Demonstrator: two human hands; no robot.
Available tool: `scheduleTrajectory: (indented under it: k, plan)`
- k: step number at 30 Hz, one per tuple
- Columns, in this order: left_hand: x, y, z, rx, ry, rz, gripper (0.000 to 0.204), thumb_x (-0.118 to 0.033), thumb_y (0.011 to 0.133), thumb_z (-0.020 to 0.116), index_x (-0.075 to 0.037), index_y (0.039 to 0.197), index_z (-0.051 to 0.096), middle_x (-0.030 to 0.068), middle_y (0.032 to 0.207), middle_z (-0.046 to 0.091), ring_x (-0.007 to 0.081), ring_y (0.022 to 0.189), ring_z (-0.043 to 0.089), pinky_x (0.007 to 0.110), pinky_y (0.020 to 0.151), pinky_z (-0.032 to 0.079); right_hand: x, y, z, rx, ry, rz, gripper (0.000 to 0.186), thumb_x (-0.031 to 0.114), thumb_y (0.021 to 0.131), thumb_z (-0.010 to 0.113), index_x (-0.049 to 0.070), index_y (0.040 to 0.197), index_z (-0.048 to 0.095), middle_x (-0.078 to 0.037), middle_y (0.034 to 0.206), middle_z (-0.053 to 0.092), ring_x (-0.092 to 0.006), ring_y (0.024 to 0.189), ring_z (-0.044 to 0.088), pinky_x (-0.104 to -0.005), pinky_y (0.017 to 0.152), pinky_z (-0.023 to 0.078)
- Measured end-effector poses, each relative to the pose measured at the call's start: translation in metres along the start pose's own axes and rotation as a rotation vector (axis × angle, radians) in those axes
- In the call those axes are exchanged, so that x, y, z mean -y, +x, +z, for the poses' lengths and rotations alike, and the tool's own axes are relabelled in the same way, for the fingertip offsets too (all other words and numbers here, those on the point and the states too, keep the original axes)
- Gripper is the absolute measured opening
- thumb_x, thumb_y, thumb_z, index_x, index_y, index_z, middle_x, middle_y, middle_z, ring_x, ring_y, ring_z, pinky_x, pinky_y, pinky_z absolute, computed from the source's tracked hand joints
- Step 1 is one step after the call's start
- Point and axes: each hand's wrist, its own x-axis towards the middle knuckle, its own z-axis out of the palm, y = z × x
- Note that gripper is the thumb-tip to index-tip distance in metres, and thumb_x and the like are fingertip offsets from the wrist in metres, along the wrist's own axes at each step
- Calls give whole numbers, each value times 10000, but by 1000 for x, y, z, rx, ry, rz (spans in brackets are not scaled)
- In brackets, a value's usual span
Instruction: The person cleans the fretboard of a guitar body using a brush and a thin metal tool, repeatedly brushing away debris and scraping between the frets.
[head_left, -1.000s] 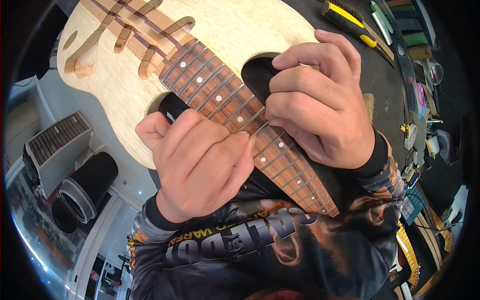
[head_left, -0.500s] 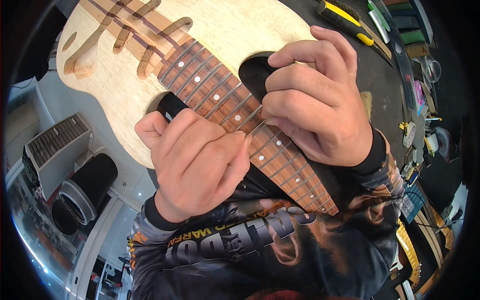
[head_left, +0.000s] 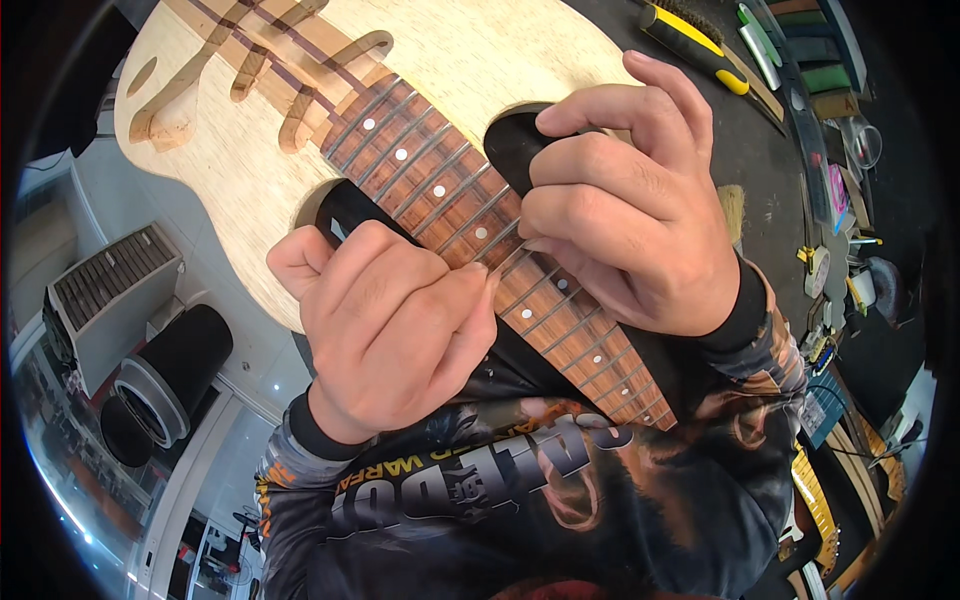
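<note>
- Head view looks straight down on an unfinished electric guitar, its pale bare-wood body (head_left: pixel 300 150) lying towards the far left of the dark workbench (head_left: pixel 750 150) and its reddish-brown fretted neck with white dot inlays (head_left: pixel 470 220) running back towards my chest.
- My left hand (head_left: pixel 390 330) is curled into a tight fist on the near-left side of the neck, thumb tucked against the black cutaway edge (head_left: pixel 345 215); its fingertips pinch something at the fingerboard's edge, and I cannot tell what.
- My right hand (head_left: pixel 630 220) is curled as closely on the far-right side, knuckles up, fingers bent down onto the frets and the other black cutaway (head_left: pixel 510 150); whether it holds a small tool or only presses the wood is hidden.
- I judge the guitar to be stiff and fairly heavy, solid wood that will not flex. The raw, unsealed body looks easy to dent or soil, and the thin metal frets easy to nick.
- Best holds, I judge, are around the neck where my hands already are, or under the body's waist, not by the thin horns beside the cutaways.
- The lower neck disappears under my dark printed sleeves (head_left: pixel 520 490); the headstock is out of sight.
- A yellow-and-black handled tool (head_left: pixel 695 45) lies near the bench's far edge; the small clutter along the right edge is too bent and small to name.
</note>
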Motion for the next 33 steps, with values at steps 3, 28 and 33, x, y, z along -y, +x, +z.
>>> scheduleTrajectory:
  k: [3, 28, 33]
  plan:
    - [-4, 3, -1, 42, -2, -5, 298, 7, 759, 957, -109, 991, 813, -2, 874, 703, 209, 752, 624, 430, 911, 352, -3, -5, -3, 8, -24, -12, 293, 160, 767, 950, 181, 1019, 801, 34, 1096, 744, -313, 1279, 725, -651, 1333, 331]
    - [-1, -1, -1, 10, -17, -7, 293, -2, 750, 962, -104, 976, 806, 2, 870, 694, 213, 749, 623, 433, 900, 348, 2, 1, -2, 20, -24, -18, 283, 148, 769, 939, 186, 1019, 813, 32, 1084, 752, -329, 1294, 726, -656, 1346, 311]
    - [-5, 3, 0, 62, -48, 7, 311, 18, 744, 956, -100, 987, 801, 8, 872, 681, 219, 744, 616, 434, 888, 347, -2, -7, -6, 22, -35, -31, 288, 163, 763, 950, 188, 1012, 808, 37, 1081, 752, -323, 1294, 726, -645, 1350, 311]
